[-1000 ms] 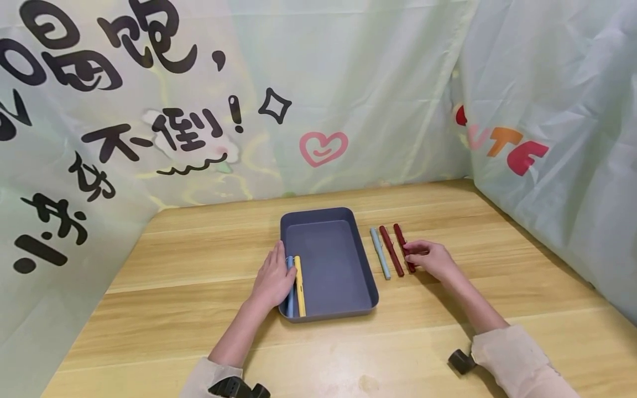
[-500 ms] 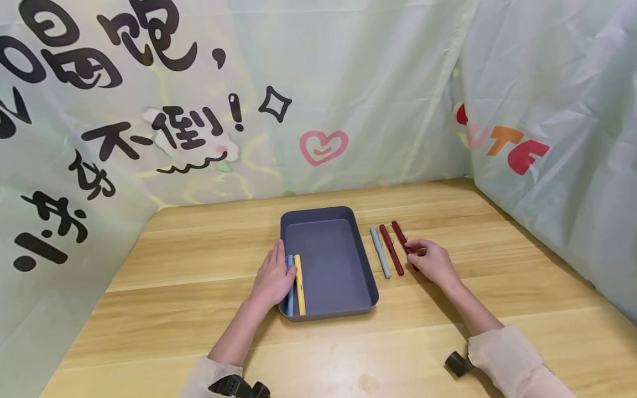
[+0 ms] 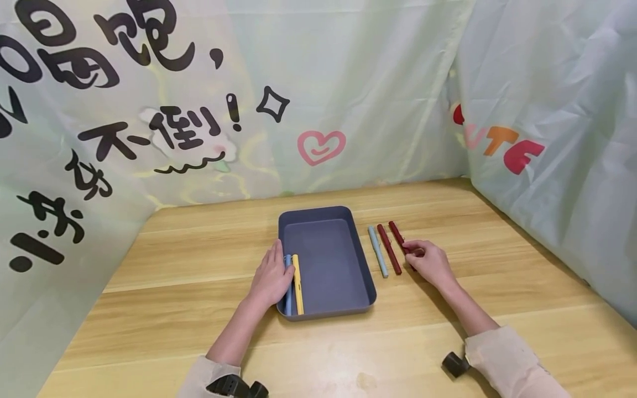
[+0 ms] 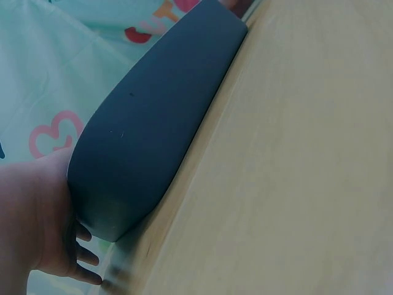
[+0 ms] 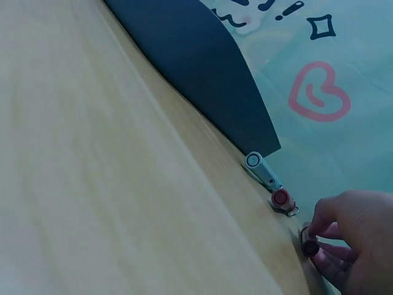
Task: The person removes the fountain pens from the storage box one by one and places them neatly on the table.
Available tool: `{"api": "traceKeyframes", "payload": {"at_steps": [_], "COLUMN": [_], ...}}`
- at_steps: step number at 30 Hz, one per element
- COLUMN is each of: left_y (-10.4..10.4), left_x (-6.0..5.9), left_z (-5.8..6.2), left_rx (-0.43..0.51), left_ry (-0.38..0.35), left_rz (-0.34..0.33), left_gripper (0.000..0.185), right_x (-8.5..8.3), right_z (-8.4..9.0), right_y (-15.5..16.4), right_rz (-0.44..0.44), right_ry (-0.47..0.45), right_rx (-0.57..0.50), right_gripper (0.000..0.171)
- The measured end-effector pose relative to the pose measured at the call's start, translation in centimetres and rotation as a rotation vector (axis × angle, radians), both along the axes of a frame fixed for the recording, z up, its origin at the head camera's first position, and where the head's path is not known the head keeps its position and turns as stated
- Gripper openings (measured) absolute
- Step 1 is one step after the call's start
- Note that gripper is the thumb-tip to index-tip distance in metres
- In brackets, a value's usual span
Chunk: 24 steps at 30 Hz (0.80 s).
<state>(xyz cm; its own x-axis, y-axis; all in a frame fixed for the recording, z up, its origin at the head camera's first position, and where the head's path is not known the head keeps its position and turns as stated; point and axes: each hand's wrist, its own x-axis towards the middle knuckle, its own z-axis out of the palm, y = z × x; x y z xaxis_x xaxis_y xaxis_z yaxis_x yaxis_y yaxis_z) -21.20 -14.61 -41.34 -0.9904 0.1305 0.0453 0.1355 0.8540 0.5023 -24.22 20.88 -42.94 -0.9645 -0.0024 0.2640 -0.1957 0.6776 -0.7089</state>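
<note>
A dark blue tray (image 3: 362,260) sits mid-table on the wood. Inside, along its left wall, lie a blue pen (image 3: 288,296) and a yellow pen (image 3: 297,284). My left hand (image 3: 276,268) rests flat over the tray's left rim, its fingers on the blue pen. In the left wrist view that left hand (image 4: 37,227) lies against the tray's outer wall (image 4: 153,123). Right of the tray lie a grey-blue pen (image 3: 377,251), a red pen (image 3: 389,250) and a dark red pen (image 3: 396,233). My right hand (image 3: 412,251) pinches the dark red pen (image 5: 310,247) near its close end.
Printed pale-green cloth (image 3: 318,83) walls the table at the back, left and right. Bare wood (image 3: 348,354) stretches in front of the tray. A small black mount (image 3: 454,364) hangs by my right sleeve.
My right hand's fingers have curled tighter about the dark red pen, which has shifted slightly. The left hand has stayed on the tray's rim.
</note>
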Motion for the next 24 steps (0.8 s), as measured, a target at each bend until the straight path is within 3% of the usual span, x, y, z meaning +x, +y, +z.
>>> {"api": "traceKeyframes", "payload": {"at_steps": [17, 24], "left_y": [-0.22, -0.09], "left_x": [-0.08, -0.12], "left_z": [0.0, 0.01], "left_rx": [0.001, 0.009], "left_ry": [0.002, -0.008], "left_rz": [0.003, -0.001], "left_gripper": [0.066, 0.066], "right_x": [0.01, 0.33], "right_z": [0.1, 0.43], "right_y": [-0.24, -0.43], "right_rz": [-0.023, -0.016], "right_ry": [-0.023, 0.026], "right_rx": [-0.063, -0.076], "right_gripper": [0.025, 0.023]}}
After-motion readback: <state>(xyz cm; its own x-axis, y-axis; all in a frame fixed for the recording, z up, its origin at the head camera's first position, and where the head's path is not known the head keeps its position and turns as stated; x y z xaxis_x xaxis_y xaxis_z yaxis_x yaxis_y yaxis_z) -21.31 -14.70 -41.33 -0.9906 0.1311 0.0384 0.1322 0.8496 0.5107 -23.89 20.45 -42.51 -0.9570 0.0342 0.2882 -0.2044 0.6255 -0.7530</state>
